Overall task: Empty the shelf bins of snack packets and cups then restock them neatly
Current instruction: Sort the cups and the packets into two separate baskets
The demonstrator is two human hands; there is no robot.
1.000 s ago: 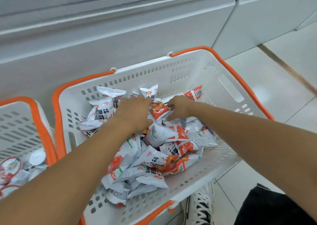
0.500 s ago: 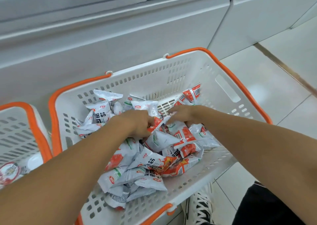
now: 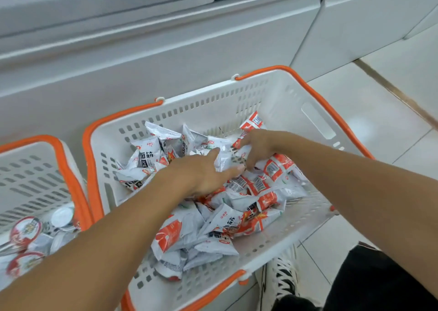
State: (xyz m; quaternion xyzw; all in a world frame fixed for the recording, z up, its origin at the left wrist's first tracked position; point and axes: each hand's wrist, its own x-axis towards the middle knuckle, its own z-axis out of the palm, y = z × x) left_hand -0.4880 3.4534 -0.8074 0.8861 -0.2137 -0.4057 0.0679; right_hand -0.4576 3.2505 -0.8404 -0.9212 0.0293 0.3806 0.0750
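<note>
A white basket point(image 3: 279, 97) with an orange rim holds a heap of several white-and-red snack packets point(image 3: 227, 218). Both my hands are inside it, over the far part of the heap. My left hand point(image 3: 201, 175) pinches a white packet point(image 3: 222, 158) between thumb and index finger. My right hand point(image 3: 259, 146) is just to the right, its fingers curled down onto the same packet and the ones beside it. A second white basket point(image 3: 35, 175) at the left holds several foil-lidded cups point(image 3: 25, 230).
A grey-white cabinet front point(image 3: 166, 57) runs right behind the baskets. Pale tiled floor point(image 3: 379, 111) lies to the right. My black-and-white shoe point(image 3: 283, 280) and dark trouser leg point(image 3: 384, 280) are at the lower right, close to the basket's near corner.
Both hands have worked through the far packets. My left hand has opened out from a fist and now pinches a white packet, with the right hand closing in beside it.
</note>
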